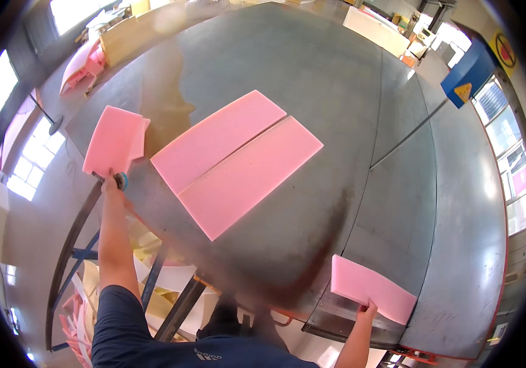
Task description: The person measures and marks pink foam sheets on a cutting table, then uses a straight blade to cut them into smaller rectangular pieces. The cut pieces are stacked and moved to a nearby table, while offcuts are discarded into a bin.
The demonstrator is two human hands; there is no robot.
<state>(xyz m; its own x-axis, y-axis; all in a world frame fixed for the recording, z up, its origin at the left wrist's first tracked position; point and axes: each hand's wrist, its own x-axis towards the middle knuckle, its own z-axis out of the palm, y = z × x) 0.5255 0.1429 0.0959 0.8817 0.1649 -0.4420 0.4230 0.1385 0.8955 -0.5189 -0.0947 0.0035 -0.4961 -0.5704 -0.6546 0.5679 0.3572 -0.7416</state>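
Observation:
My left hand [111,182] is closed on the near edge of a pink foam piece [112,141] at the left side of the table. Another pink layer shows along that piece's right side. A small round teal-and-silver object [122,180] sits against this hand; its kind is unclear. At the lower right, my right hand [367,308] pinches the near edge of a pink foam sheet [373,289], thumb on top. Between my hands, two long pink foam slabs, a far one [220,141] and a near one [250,178], lie side by side with a narrow gap.
The large grey metal table [275,61] has seams on its right. A thin rod [407,136] runs from there to a blue machine head [468,72]. Pink offcuts [85,64] lie beyond the far left edge; foam scraps [77,325] are piled below, beside the table frame [66,270].

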